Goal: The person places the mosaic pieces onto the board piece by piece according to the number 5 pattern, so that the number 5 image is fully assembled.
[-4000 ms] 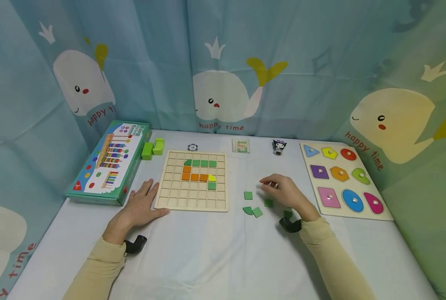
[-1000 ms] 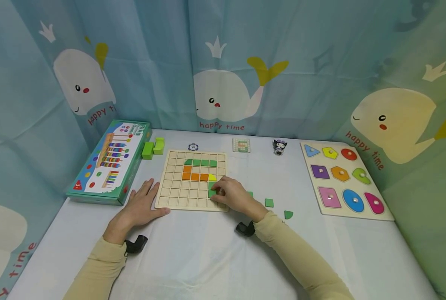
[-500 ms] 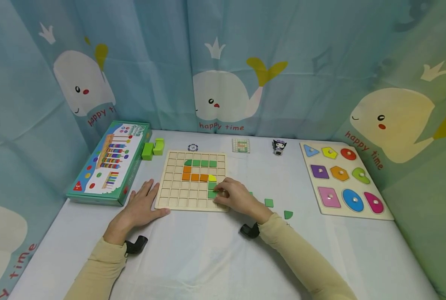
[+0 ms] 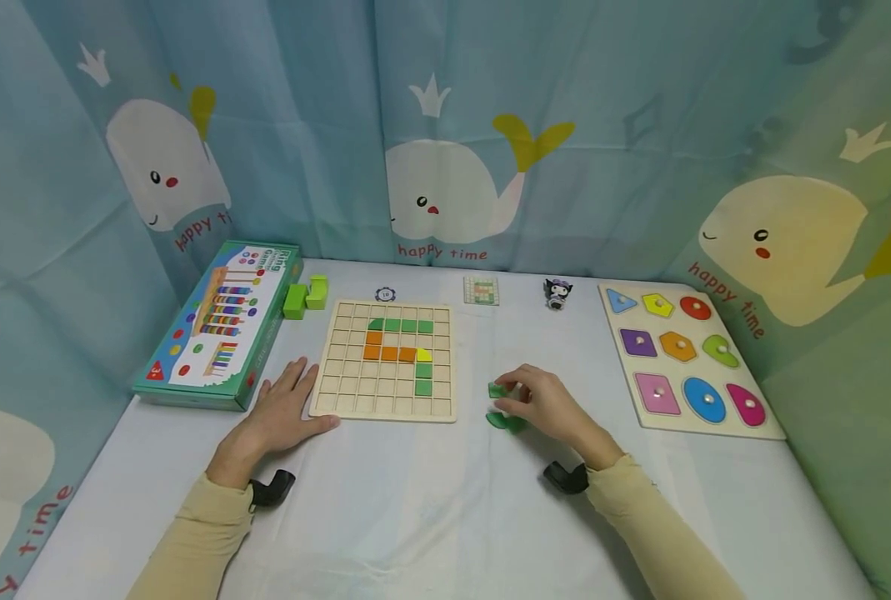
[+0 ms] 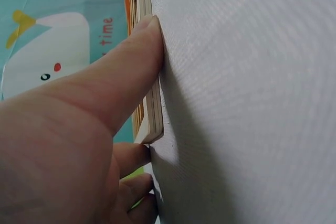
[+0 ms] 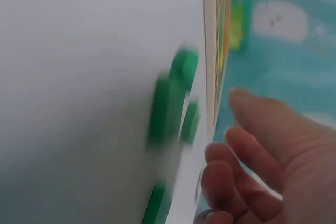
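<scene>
Beside my right hand (image 4: 548, 405), loosely bent and free, lie green tiles (image 4: 496, 422), and left of them is the board (image 4: 385, 402), its near edge touched by my spread left hand (image 4: 283, 413).

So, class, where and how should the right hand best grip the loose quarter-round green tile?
Probably from above, with the right hand pinching the quarter-round green tile by its far straight edge and near curved edge: it lies flat, and another green tile crowds its right side.

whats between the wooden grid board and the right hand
In the head view, bare white tablecloth next to the wooden grid board, then green pieces partly covered by the right hand.
</scene>
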Motion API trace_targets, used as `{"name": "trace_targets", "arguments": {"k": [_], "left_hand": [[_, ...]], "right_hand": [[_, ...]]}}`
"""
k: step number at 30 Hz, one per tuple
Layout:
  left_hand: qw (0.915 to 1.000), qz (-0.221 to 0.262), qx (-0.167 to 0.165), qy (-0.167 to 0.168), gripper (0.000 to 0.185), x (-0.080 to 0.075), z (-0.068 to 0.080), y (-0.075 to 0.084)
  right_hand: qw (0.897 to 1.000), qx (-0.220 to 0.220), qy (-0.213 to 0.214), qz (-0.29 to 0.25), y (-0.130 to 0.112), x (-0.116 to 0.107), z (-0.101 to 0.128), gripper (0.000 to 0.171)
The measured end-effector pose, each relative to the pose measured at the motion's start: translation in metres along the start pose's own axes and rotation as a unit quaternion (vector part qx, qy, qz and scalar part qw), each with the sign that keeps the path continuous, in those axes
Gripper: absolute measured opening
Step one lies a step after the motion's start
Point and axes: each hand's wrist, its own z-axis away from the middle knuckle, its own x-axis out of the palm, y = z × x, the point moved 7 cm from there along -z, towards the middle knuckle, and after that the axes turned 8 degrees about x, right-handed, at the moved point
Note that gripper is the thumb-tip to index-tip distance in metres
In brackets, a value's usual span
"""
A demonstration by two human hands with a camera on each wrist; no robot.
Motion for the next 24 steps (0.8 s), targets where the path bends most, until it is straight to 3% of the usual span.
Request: {"name": "trace_targets", "arguments": {"k": [4, 11, 17, 24], "left_hand": [[1.0000, -0.001, -0.002, -0.002, 0.096, 0.000, 0.000, 0.000], [1.0000, -0.004, -0.004, 0.004, 0.095, -0.005, 0.001, 0.003], [1.0000, -0.006, -0.006, 0.001, 0.095, -0.005, 0.001, 0.004], [0.9999, -0.008, -0.008, 0.000, 0.096, -0.003, 0.000, 0.004]], "right_hand": [[0.999, 0.035, 0.015, -0.012, 0.025, -0.018, 0.022, 0.027], [0.995, 0.098, 0.033, 0.017, 0.060, -0.036, 0.052, 0.029], [0.993, 0.112, 0.027, 0.037, 0.069, -0.044, 0.062, 0.028], [0.992, 0.113, -0.014, 0.047, 0.072, -0.046, 0.068, 0.030]]}}
